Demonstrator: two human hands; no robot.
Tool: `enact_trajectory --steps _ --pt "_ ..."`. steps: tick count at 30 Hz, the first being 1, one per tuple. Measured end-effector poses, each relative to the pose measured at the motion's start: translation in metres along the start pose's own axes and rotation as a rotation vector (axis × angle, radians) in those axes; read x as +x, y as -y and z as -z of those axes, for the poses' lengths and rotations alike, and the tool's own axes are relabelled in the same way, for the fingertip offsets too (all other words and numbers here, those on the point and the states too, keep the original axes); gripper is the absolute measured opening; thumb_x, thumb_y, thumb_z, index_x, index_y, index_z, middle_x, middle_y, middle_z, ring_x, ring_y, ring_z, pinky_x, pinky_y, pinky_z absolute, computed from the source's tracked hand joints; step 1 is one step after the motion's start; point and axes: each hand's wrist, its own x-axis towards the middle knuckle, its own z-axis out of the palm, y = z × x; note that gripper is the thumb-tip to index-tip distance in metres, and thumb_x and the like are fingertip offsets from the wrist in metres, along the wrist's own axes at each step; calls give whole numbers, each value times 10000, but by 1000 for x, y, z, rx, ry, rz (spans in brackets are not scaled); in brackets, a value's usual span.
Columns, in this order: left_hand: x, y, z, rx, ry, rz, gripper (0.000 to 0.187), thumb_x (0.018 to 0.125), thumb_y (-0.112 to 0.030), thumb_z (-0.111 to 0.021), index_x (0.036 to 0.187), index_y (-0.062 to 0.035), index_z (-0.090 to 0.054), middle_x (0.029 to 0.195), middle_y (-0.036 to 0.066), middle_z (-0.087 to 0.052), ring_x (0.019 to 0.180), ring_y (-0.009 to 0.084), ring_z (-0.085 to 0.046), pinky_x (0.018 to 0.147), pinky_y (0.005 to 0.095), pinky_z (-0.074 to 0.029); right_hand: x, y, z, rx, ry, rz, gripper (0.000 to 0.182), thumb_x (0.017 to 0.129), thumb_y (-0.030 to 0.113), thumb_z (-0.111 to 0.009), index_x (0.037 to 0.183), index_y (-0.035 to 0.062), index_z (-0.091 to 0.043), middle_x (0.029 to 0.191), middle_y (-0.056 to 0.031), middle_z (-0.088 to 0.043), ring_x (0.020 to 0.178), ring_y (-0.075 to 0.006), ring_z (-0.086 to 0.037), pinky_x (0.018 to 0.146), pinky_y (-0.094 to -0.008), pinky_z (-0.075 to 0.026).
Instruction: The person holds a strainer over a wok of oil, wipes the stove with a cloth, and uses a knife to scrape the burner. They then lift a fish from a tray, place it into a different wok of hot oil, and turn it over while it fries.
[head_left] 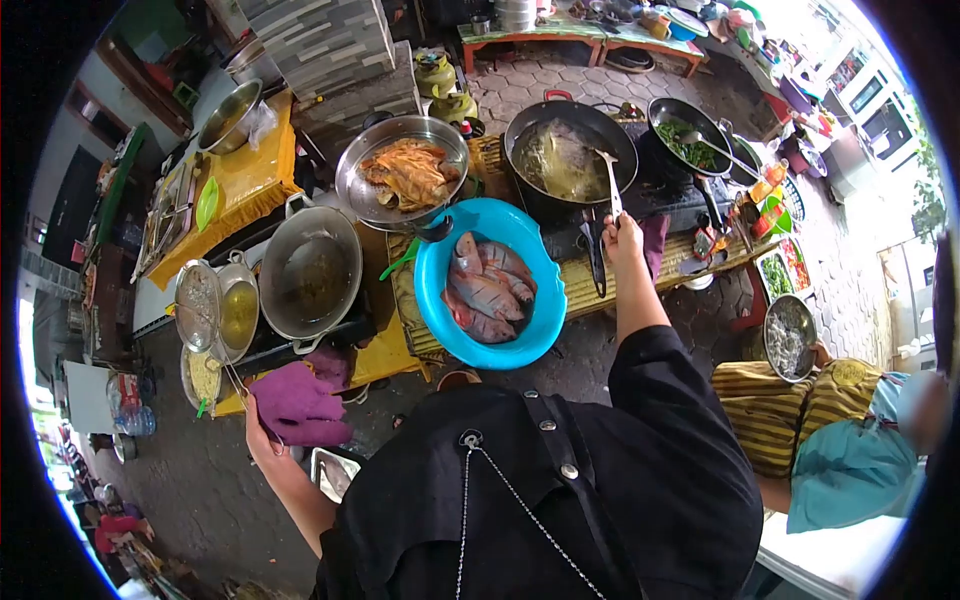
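Note:
My right hand (624, 238) is closed around the handle of a metal spatula (609, 180). The spatula's blade end is in a black wok (626, 112), where a fish (562, 160) lies in bubbling oil. On the left, my left hand (262, 432) grips the thin handle of a wire strainer (198, 300), with a purple cloth (300, 405) bunched against the fingers. That strainer overlaps a pot of yellow oil (238, 318). Between my arms sits a blue basin (432, 290) holding several raw, scored fish (487, 290).
Behind the basin, a steel bowl (350, 160) holds fried fish. A large pan (312, 270) of oil is at left; a second wok (668, 115) contains greens. At right, a person in a teal top (850, 470) holds a pan (790, 338). Gas cylinders (435, 75) stand at the back.

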Motion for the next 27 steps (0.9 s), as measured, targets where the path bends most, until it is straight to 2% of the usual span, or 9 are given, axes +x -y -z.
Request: enact_trajectory --steps 4,7,12,14,16,18,21,24,27 --pt "-7 -3 -14 44 -46 -4 399 878 -293 -513 1152 -4 -494 1078 116 -581 918 232 -595 809 338 -474 -4 19 12 -354 -102 -138 211 919 235 -417 869 50 -506 691 -111 -585 493 -144 -480 445 -308 -436" --pt "-12 -3 -23 54 20 -13 397 888 -292 -495 1156 1 -491 1086 120 -577 934 238 -589 827 347 -466 -14 27 25 -472 -124 -195 392 916 351 -402 1130 29 -471 781 -107 -606 540 -166 -529 479 -318 -481" --pt "-9 -3 -13 30 -2 -22 335 890 -254 -497 1109 0 -507 1068 127 -579 964 249 -570 857 366 -448 -5 10 77 -256 -168 -136 376 907 371 -421 1019 26 -521 774 -117 -620 603 -172 -566 495 -309 -480" --pt "-16 -3 -17 53 61 -20 354 892 -237 -495 1140 14 -490 1087 125 -569 990 243 -558 879 358 -429 34 -28 135 -657 -191 -62 314 878 295 -494 1065 47 -540 768 -107 -618 642 -171 -572 531 -308 -478" --pt "-41 6 -42 449 107 -387 394 900 -279 -469 1162 15 -476 1108 133 -561 995 252 -560 874 378 -441 37 -61 130 -1021 -277 -118 324 801 226 -603 1072 55 -558 826 -99 -639 732 -186 -603 629 -327 -491" --pt "-67 13 -71 720 81 -700 419 904 -304 -456 1171 18 -466 1123 138 -555 1001 258 -559 875 393 -447 28 -82 120 -1320 -229 250 303 726 154 -667 983 17 -584 837 -139 -630 800 -221 -607 685 -326 -478" --pt "-45 1 -42 921 21 -823 421 903 -312 -457 1164 18 -469 1120 139 -557 999 263 -559 875 398 -448 29 -94 105 -1283 -208 244 336 702 119 -670 1003 30 -548 866 -170 -627 865 -297 -603 739 -374 -464" --pt "-21 -33 -33 217 70 -44 411 905 -313 -453 1151 16 -476 1118 143 -557 1000 269 -557 874 403 -448 48 -109 102 -1514 -257 269 243 722 126 -625 921 45 -511 852 -210 -608 828 -365 -588 700 -434 -459" --pt "-35 -34 -55 298 121 -107 400 906 -307 -451 1147 11 -479 1116 143 -558 1002 272 -555 875 408 -447 34 -95 86 -1532 -245 340 223 732 152 -614 876 53 -475 808 -219 -591 806 -383 -581 692 -461 -461"
